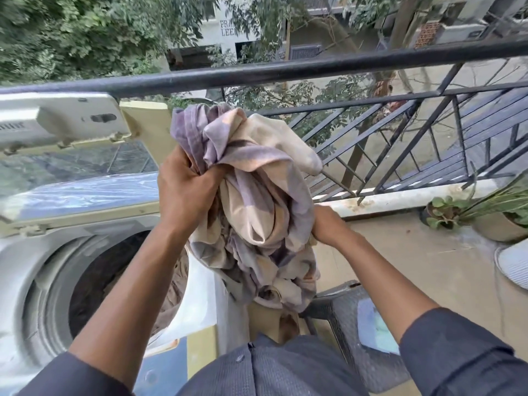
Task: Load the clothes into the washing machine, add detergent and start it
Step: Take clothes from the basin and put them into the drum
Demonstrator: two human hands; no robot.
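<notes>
Head view. A top-loading washer (25, 275) stands at the left, lid (77, 178) raised and folded back against the railing (285, 70). The drum opening is exposed; dark brown clothes (94, 278) lie inside it, and one brown piece drapes over the drum's right rim.

A bundled cloth (257, 201), patterned in pale purple and cream, is held up in the air just right of the washer's right edge, above the gap between the washer and a dark plastic stool (343, 318). Its upper end rises to the level of the lid; its lower folds hang down near the washer's front right corner. The bundle is not in the drum.

The left hand (185, 192) grips the cloth near its upper part, fingers curled tightly into the fabric, thumb side toward the bundle. The right hand (325, 224) holds the cloth lower down on its right side; its fingers go into the folds and are hidden, so the exact grip cannot be seen, though the hand is closed against the fabric. Both forearms are bare, with dark sleeves (457, 352) pushed up to the elbow.

On the stool lies a light blue item (374, 324), too blurred to identify. Potted plants (485, 215) stand on the balcony floor (414, 252) at far right, with part of a white ribbed object (514, 264) beside them. Beyond the railing are trees and a building.
</notes>
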